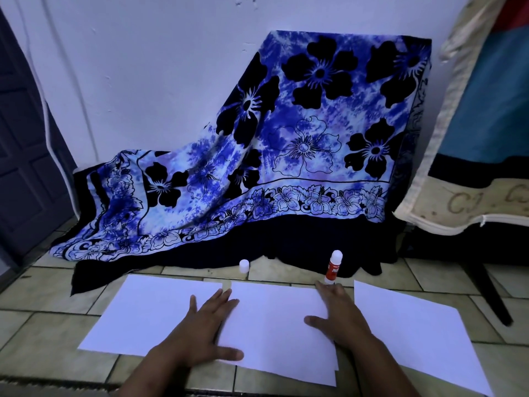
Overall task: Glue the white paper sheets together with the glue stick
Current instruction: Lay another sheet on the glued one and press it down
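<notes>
Pressing the stacked middle sheets flat with fingers spread, the left hand and right hand would best rub outward toward the slightly offset near edge, minding the left sheet and right sheet close beside and the glue stick upright just beyond the right fingertips.

A pale tiled floor meets a white wall — dim, bluish light. Blue flowered cloth drapes some furniture; a dark door stands left.
</notes>
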